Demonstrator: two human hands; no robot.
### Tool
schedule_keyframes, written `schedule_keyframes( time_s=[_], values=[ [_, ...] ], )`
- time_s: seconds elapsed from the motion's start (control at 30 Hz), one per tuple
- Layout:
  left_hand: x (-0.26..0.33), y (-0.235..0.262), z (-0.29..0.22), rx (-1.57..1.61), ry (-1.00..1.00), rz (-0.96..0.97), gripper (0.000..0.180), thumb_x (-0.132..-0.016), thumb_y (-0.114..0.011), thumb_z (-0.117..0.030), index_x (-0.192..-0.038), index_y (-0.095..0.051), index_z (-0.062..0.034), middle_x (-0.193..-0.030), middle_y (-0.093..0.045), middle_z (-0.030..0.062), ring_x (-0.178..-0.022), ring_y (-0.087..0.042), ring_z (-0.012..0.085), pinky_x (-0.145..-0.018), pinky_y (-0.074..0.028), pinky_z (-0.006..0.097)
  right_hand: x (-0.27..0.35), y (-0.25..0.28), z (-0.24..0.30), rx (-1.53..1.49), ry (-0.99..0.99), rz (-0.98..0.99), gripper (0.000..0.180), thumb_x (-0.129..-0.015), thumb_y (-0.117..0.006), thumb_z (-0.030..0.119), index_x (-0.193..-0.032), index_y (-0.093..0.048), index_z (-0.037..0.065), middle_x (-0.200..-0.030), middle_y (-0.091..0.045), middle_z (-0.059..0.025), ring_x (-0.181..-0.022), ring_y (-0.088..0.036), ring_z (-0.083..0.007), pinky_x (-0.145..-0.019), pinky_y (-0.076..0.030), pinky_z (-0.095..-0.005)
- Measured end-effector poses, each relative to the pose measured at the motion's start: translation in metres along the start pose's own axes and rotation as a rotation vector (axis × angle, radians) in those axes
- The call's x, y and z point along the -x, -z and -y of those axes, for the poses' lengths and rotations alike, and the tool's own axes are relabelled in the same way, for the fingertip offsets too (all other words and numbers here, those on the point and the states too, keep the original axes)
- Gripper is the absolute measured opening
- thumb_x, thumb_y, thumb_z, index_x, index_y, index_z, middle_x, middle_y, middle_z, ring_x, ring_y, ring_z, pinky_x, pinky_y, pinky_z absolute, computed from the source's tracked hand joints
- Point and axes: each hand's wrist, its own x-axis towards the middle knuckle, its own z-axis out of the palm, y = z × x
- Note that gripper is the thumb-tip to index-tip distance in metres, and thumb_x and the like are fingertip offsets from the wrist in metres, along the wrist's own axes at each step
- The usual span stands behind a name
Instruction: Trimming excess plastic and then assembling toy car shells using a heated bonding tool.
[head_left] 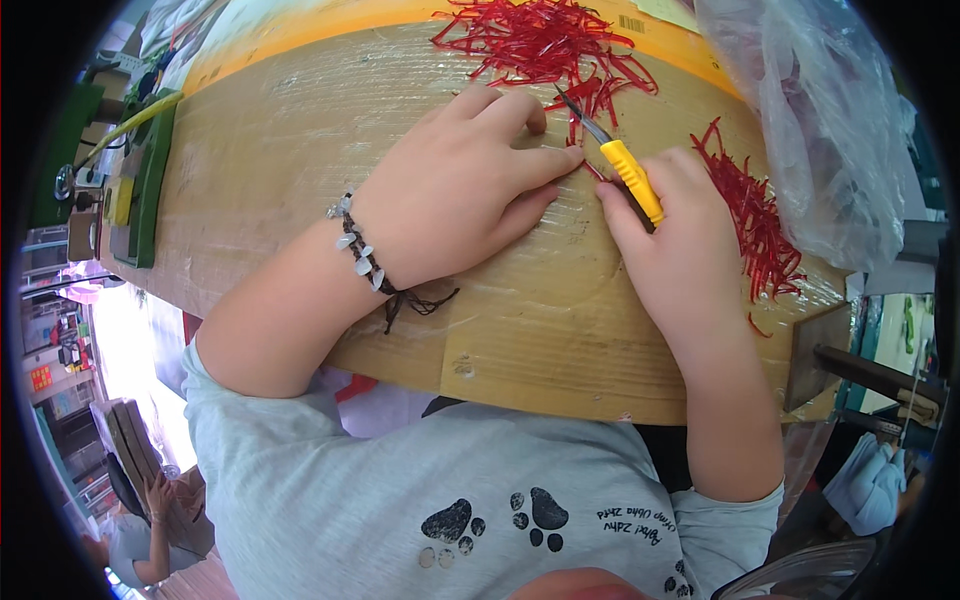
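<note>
My left hand (455, 190), with a beaded bracelet at the wrist, rests on the brown work surface. Its fingers are curled, and the index fingertip presses at a thin red strip (592, 171). Close by on the right, my right hand (680, 220) is closed round a slim tool with a yellow handle (632, 178) and a dark, pointed metal tip. That tip points up and left, toward a loose pile of red strips (545, 40) at the far side. A second pile of red strips (755, 220) lies just right of my right hand.
A crumpled clear plastic bag (810, 120) stands at the far right. Orange-yellow sheeting (300, 50) runs along the far edge. A green metal device with a yellow lever (145, 180) sits at the left edge, and a wooden block (815, 355) at the near right corner. Another person (150, 530) is at lower left.
</note>
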Motion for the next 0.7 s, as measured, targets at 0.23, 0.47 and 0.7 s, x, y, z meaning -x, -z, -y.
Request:
schedule_keyframes(
  time_s=[0.23,0.47,0.7],
  values=[
    [0.0004,0.0,-0.0009,-0.03,-0.011,0.02,0.035,-0.09,-0.069,-0.014,-0.125,-0.072,-0.0164,-0.116,-0.06,0.0126,-0.105,-0.059,0.034,-0.093,-0.051,0.043,-0.0036,-0.0003,-0.0038,-0.045,0.009,-0.015,0.02,-0.091,-0.07,0.019,-0.089,-0.061,0.0,-0.093,-0.06,-0.0151,-0.083,-0.062,-0.0397,-0.07,-0.051,-0.0485],
    [-0.001,0.0001,-0.0004,0.014,0.0,0.018,0.039,-0.088,-0.07,-0.013,-0.126,-0.07,-0.018,-0.116,-0.06,0.0122,-0.103,-0.059,0.0335,-0.09,-0.051,0.043,-0.0027,0.0074,-0.0025,-0.115,-0.049,0.032,0.021,-0.089,-0.069,0.015,-0.089,-0.059,-0.002,-0.094,-0.06,-0.0184,-0.088,-0.061,-0.0398,-0.075,-0.05,-0.0475],
    [-0.004,0.0008,0.0016,0.231,0.008,-0.021,0.023,-0.086,-0.074,-0.009,-0.108,-0.071,-0.0082,-0.101,-0.064,0.0092,-0.096,-0.062,0.0301,-0.087,-0.051,0.039,-0.0013,0.0077,-0.0048,-0.14,-0.033,0.023,0.021,-0.089,-0.07,0.014,-0.09,-0.058,-0.003,-0.094,-0.06,-0.019,-0.087,-0.061,-0.0399,-0.075,-0.05,-0.0473]
  ],
)
